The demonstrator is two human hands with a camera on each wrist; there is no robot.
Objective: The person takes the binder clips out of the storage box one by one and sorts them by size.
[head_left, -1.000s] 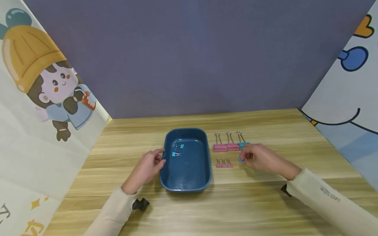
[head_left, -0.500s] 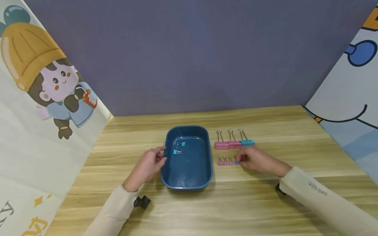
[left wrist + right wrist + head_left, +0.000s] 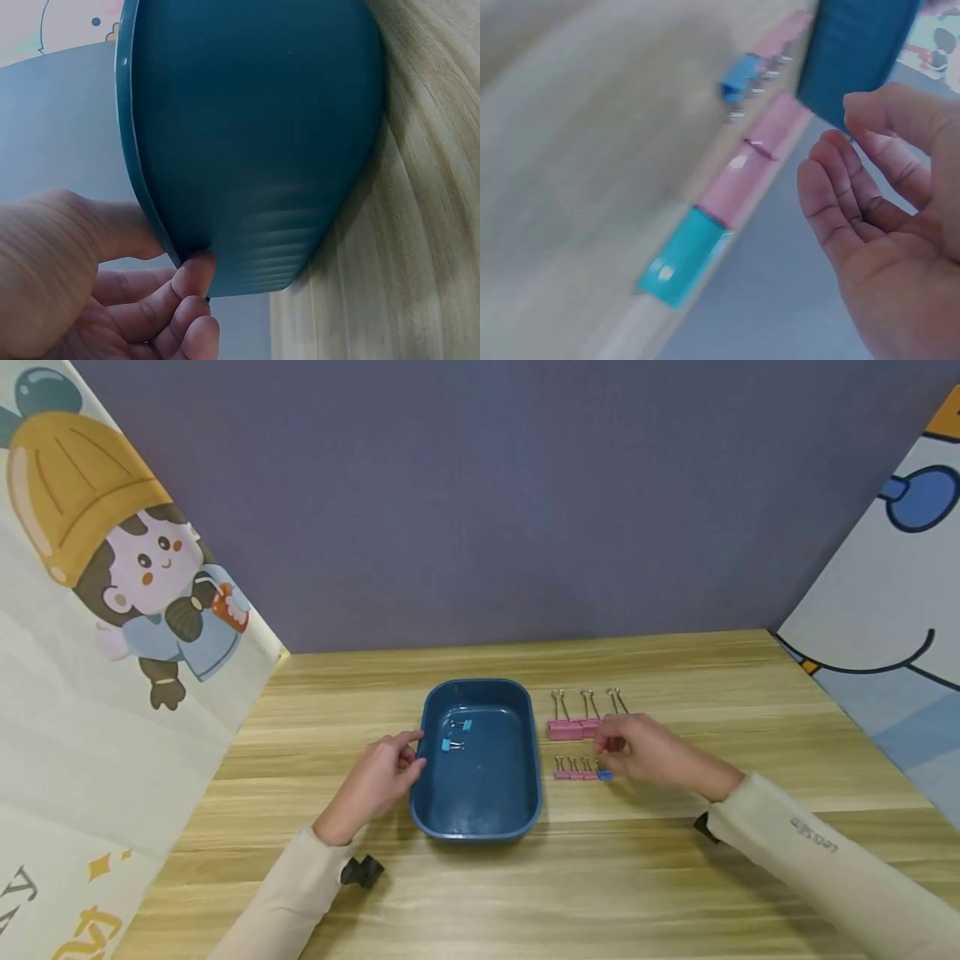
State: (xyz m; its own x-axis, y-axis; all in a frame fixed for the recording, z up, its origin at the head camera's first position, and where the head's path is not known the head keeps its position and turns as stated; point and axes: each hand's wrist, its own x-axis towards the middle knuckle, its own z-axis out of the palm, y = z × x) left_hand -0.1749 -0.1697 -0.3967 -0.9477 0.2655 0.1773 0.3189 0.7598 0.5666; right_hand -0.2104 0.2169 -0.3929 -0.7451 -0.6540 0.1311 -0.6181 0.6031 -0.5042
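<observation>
My left hand pinches the left rim of a dark blue plastic bin; in the left wrist view the thumb goes over the rim and a fingertip is against the outer wall. Two small light-blue binder clips lie inside the bin. My right hand holds nothing, its fingers loosely bent just above a small blue binder clip. That clip stands at the right end of a row of small pink binder clips. In the right wrist view a gap shows between thumb and fingers.
Behind the small row stand two large pink binder clips and a large teal binder clip, mostly covered by my right hand in the head view. A grey partition rises at the back of the wooden table. Printed panels flank both sides.
My right hand has brought the small blue clip left to the end of the small pink row, let it go and lifted slightly. The left hand has stayed at the bin's rim.
</observation>
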